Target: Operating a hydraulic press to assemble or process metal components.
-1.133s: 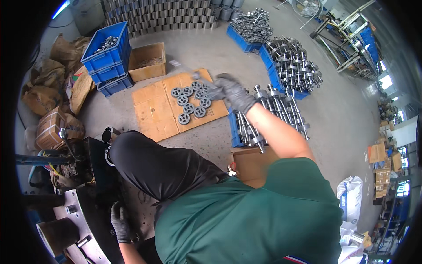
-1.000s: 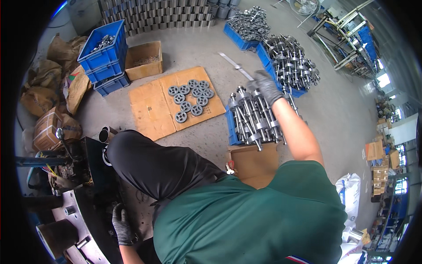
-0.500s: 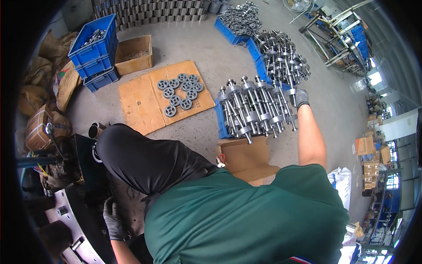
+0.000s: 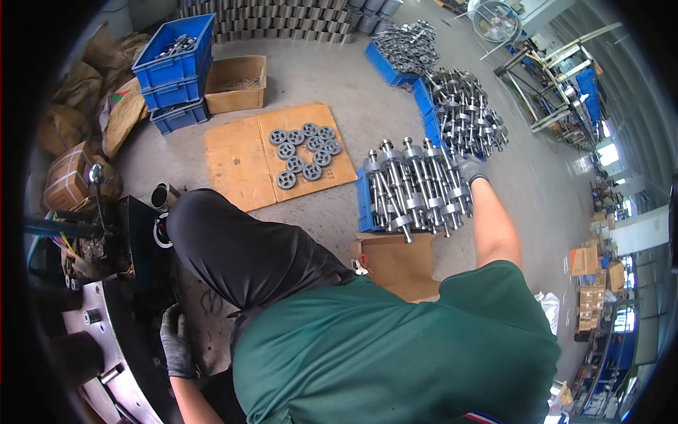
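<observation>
A sheet of brown corrugated cardboard [image 4: 244,159] carrying a cluster of round grey metal wheels [image 4: 305,152] is lying on the concrete floor beside the blue plastic crate [image 4: 364,205], and a plain cardboard box [image 4: 395,261] is sitting just in front of that crate. The right hand [image 4: 470,168], in a grey knit glove, is stretching out at full arm's length to the far edge of the stacked ribbed steel shafts [image 4: 413,187] piled on the crate, touching them, though whether its fingers are closing on one cannot be told. The left hand [image 4: 175,343], gloved in dark grey, is hanging low with fingers curled against the black machine frame [image 4: 138,283] beside the knee.
</observation>
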{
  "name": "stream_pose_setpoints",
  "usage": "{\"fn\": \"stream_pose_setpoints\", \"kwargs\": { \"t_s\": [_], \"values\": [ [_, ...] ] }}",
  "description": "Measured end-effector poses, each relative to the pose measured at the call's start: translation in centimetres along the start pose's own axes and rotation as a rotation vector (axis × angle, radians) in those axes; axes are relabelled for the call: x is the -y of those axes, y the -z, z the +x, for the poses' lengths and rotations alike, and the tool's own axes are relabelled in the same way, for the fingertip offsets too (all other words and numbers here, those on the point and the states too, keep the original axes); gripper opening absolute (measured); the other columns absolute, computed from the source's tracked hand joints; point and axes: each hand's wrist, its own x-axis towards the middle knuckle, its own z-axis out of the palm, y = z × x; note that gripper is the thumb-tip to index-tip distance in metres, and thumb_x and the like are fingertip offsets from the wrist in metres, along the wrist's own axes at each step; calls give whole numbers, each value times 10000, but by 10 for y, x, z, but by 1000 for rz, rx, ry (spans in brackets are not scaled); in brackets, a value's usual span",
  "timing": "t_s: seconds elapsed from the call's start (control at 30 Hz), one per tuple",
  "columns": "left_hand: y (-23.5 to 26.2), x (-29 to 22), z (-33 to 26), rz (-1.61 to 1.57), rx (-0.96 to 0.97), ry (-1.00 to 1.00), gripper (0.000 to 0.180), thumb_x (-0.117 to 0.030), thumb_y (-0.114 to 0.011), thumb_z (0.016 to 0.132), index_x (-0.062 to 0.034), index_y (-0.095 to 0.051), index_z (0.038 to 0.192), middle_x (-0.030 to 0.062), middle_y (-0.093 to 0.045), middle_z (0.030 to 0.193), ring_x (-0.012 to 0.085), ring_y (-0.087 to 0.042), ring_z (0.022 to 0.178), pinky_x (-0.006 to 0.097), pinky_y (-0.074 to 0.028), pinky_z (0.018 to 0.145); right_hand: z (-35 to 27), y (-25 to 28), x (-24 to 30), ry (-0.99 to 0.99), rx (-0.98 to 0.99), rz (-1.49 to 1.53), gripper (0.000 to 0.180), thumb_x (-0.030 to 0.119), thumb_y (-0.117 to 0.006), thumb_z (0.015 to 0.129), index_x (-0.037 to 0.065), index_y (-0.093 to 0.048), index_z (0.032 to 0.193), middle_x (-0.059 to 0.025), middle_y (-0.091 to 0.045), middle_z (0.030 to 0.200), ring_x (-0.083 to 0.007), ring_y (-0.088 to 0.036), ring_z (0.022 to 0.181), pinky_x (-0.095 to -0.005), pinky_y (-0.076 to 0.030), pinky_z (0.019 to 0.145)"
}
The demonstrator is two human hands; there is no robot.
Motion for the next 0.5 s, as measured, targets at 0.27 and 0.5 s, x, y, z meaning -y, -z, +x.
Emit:
{"fn": "stream_pose_setpoints", "kwargs": {
  "t_s": [0.27, 0.5],
  "values": [
    [2, 4, 1, 116, -116, -33, 289, -75, -649, 980, 15, -674, 1254, 176, -703, 1217, 311, -662, 1155, 386, -501, 1041, 1, -51, 35, -105, -5, -154, 887, 803, -355, 961, 151, -553, 1527, -230, -492, 1582, -442, -471, 1453, -521, -372, 1200],
    [12, -12, -6, 297, -129, -41, 353, -240, -643, 1003, -26, -668, 1283, 197, -684, 1241, 372, -659, 1186, 437, -520, 1029, 14, -44, 71, -12, -109, -54, 780, 668, -480, 945, 96, -591, 1464, -253, -540, 1521, -426, -517, 1411, -505, -426, 1150]
  ]
}}
